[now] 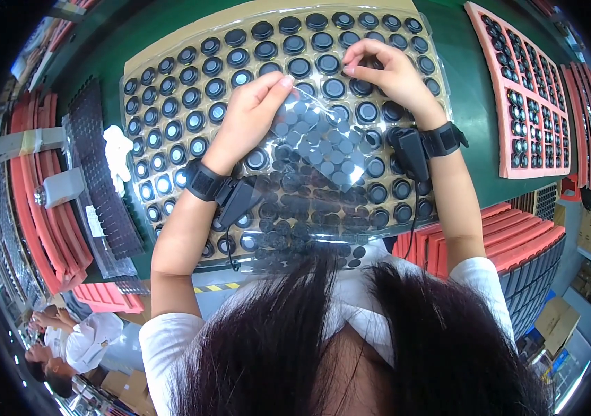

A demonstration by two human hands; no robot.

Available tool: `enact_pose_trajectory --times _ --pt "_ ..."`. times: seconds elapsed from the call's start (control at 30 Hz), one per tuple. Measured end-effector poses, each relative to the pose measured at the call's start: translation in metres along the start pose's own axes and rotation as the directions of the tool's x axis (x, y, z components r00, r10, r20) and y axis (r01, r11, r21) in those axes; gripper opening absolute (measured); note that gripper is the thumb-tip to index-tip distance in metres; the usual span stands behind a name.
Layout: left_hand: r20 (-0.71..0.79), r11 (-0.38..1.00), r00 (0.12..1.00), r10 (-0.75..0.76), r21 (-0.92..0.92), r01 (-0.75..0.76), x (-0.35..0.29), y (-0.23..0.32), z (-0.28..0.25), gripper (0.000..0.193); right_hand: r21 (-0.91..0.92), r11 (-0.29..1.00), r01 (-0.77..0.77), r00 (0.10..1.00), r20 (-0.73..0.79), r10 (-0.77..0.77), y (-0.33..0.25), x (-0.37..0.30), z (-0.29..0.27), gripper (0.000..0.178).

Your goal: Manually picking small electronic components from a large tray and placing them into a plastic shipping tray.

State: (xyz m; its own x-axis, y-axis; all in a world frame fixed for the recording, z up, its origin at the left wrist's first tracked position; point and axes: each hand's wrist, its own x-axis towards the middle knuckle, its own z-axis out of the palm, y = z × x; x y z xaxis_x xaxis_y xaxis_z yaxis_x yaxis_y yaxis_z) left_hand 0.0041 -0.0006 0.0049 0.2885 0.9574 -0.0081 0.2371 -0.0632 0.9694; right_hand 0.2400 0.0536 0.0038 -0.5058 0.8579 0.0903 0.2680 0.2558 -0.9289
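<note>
My left hand [252, 111] pinches the upper corner of a clear plastic sheet [316, 156] covered with several round grey stickers. My right hand [385, 73] hovers just right of it, fingers curled and pinched at the sheet's top edge above the tray. Under both hands lies a large clear blister tray [163, 90] holding rows of several round black lens-like parts, resting on a tan board. Both wrists wear black bands with small black devices. My dark hair hides the tray's near edge.
A pink tray [517, 90] of small black parts lies at the right on the green tabletop [472, 104]. Red trays stack at the left [32, 201] and lower right [510, 243]. A black grid tray [98, 166] and white cloth [118, 152] sit left. Another person [77, 340] sits lower left.
</note>
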Motion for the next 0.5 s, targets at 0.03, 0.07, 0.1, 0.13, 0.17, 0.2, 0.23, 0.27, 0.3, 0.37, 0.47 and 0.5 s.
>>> enact_pose_trajectory --times 0.03,0.07,0.1,0.13,0.17,0.2,0.23,0.27,0.3,0.37,0.47,0.5 --pt "-0.001 1.0 1.0 0.005 0.004 -0.005 -0.0001 0.0 0.0001 0.027 -0.006 1.0 0.0 1.0 -0.003 0.0 -0.0001 -0.0001 0.0004 0.014" --pt "-0.001 1.0 1.0 0.006 0.004 -0.006 -0.0004 0.0009 0.0002 0.027 -0.007 1.0 0.001 1.0 -0.004 -0.001 0.0002 -0.0002 0.0006 0.014" --pt "0.001 1.0 1.0 -0.002 -0.004 0.002 -0.0004 0.0022 0.0004 0.027 -0.011 1.0 0.005 1.0 -0.003 -0.005 0.0007 -0.0001 0.0005 0.014" --pt "0.003 1.0 1.0 -0.009 -0.012 0.009 -0.0005 0.0036 0.0007 0.027 -0.015 1.0 0.009 1.0 -0.002 -0.009 0.0012 -0.0001 0.0004 0.014" --pt "0.004 1.0 1.0 -0.016 -0.02 0.016 -0.0007 0.0045 0.0009 0.027 -0.019 1.0 0.014 1.0 0.0 -0.014 0.0012 -0.0001 0.0004 0.014" --pt "0.005 1.0 1.0 -0.015 -0.02 0.015 -0.0007 0.0042 0.001 0.027 -0.02 1.0 0.014 1.0 -0.001 -0.014 0.0008 -0.0002 0.0005 0.014" --pt "0.004 1.0 1.0 -0.01 -0.023 0.01 -0.0004 0.0032 0.0008 0.027 -0.024 1.0 0.01 1.0 -0.003 -0.01 0.0003 -0.0003 0.0009 0.014" --pt "0.004 1.0 1.0 -0.004 -0.026 0.005 -0.0001 0.0019 0.0005 0.027 -0.028 1.0 0.006 1.0 -0.006 -0.006 -0.0001 -0.0005 0.0015 0.013" --pt "0.004 1.0 1.0 0.001 -0.03 -0.001 0.0001 0.0013 0.0003 0.027 -0.032 0.999 0.001 1.0 -0.008 -0.001 -0.0003 -0.0008 0.0019 0.013" --pt "0.01 0.999 1.0 -0.002 -0.039 0.003 0.0001 0.0021 0.0002 0.026 -0.035 0.999 0.006 1.0 -0.008 -0.006 0.0006 -0.0003 0.0018 0.013" --pt "0.017 0.998 1.0 -0.009 -0.059 0.01 -0.0002 0.0029 -0.0001 0.026 -0.04 0.999 0.018 1.0 -0.004 -0.018 0.0008 0.0 0.0019 0.013" --pt "0.018 0.998 1.0 -0.012 -0.057 0.013 0.0 0.0026 -0.0003 0.026 -0.036 0.999 0.013 1.0 -0.006 -0.013 0.0002 -0.0002 0.0021 0.013"
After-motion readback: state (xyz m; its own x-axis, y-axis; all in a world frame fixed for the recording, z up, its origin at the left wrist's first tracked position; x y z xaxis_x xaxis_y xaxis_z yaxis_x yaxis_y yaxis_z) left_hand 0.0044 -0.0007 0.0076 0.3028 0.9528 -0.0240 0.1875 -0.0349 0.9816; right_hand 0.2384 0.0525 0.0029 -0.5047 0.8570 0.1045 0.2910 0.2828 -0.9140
